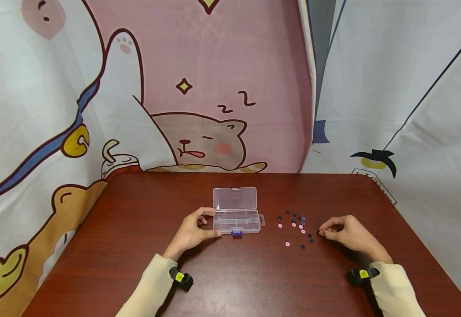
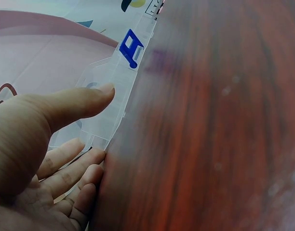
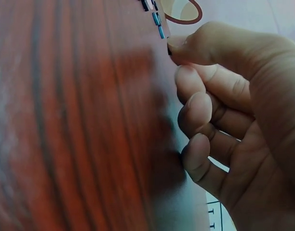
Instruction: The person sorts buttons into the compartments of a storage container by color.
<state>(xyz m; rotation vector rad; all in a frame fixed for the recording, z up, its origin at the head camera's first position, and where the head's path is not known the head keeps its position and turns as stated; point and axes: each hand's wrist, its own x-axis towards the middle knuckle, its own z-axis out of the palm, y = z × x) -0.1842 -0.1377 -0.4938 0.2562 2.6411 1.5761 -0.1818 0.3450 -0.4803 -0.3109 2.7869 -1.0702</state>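
Observation:
A clear plastic compartment box [image 1: 219, 226] stands on the table with its lid [image 1: 235, 198] raised at the back. Its blue latch [image 1: 236, 233] hangs at the front. My left hand [image 1: 192, 229] holds the box's left end, thumb at the front corner and fingers toward the back. Between thumb and index finger my right hand [image 1: 349, 233] pinches a small dark button [image 3: 169, 46], just right of the scattered buttons. Those include dark buttons [image 1: 302, 247] and pink buttons [image 1: 288, 244], lying flat on the table between box and right hand.
The brown wooden table [image 1: 246, 281] runs back to a pink printed cloth [image 1: 270, 88]. A white cloth [image 1: 425, 101] hangs along the right side. Bands with small black devices circle both wrists.

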